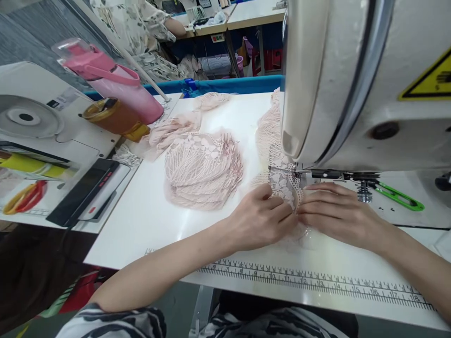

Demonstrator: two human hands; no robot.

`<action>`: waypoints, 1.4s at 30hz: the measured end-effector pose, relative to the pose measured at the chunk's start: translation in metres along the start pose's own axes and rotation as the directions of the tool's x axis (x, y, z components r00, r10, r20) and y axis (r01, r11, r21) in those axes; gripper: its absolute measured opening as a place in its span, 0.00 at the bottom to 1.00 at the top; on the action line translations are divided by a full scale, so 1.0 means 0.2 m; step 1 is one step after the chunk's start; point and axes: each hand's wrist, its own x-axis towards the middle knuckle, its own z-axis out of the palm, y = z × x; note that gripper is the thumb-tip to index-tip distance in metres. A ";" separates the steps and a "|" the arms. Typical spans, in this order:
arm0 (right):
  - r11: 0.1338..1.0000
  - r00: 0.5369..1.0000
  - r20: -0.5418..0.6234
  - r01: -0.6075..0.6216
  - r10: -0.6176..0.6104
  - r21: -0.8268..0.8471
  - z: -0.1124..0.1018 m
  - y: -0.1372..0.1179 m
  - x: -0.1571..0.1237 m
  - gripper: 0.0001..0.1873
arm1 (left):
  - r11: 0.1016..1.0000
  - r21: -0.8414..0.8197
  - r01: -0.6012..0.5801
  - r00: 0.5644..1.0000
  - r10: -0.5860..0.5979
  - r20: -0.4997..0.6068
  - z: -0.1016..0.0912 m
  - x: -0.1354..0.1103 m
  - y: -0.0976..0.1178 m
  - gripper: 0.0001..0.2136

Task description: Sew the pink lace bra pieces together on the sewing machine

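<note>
A strip of pale pink lace fabric (282,185) lies under the needle area of the white sewing machine (306,94). My left hand (266,218) is closed on the near part of this lace, its fingers curled inward. From the right, my right hand (340,213) reaches to the lace's right edge, with fingers stretched out and tips touching it; its thumb is hidden. The fingertips of both hands nearly meet just in front of the presser foot (298,173). Left of them, a folded bundle of pink lace (202,171) rests on the white table (148,211).
A green thread snipper (400,196) lies on the machine bed at right. To the left stand a pink bottle (116,84), an amber cup (112,115) and another machine (31,108). Ruler markings (317,279) line the front edge. Another person (130,28) sits beyond the table.
</note>
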 end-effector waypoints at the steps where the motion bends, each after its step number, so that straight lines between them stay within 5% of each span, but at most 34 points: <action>1: 1.000 1.000 0.001 0.027 -0.027 0.010 0.00 0.00 0.00 0.14 | 1.000 -0.026 0.007 1.000 -0.007 0.010 0.01 -0.01 0.00 0.11; 4: 0.999 1.000 0.014 0.020 -0.020 0.027 -0.01 0.00 -0.01 0.13 | 0.986 -0.138 0.090 0.992 -0.076 0.102 0.04 -0.03 -0.01 0.07; 8: 0.998 0.997 0.040 -0.059 0.059 0.014 -0.02 -0.03 0.00 0.14 | 0.953 -0.202 0.227 0.943 -0.163 0.289 0.10 -0.06 -0.02 0.27; 12: 1.000 0.998 0.051 -0.022 0.021 0.016 -0.02 -0.03 0.01 0.14 | 0.954 -0.178 0.241 0.921 -0.167 0.351 0.11 -0.08 -0.03 0.29; 29: 0.999 0.999 -0.008 -0.034 0.034 0.006 0.00 -0.03 0.05 0.15 | 0.967 -0.119 0.224 0.941 -0.183 0.285 0.12 -0.06 -0.03 0.26; 37: 0.997 0.981 -0.191 0.034 -0.048 -0.073 -0.04 -0.02 0.11 0.09 | 0.964 -0.115 0.238 0.932 -0.193 0.307 0.12 -0.05 -0.02 0.28; 42: 0.997 0.984 -0.175 0.018 -0.030 -0.072 -0.04 0.01 0.10 0.09 | 0.957 -0.115 0.266 0.934 -0.227 0.274 0.13 -0.05 0.00 0.27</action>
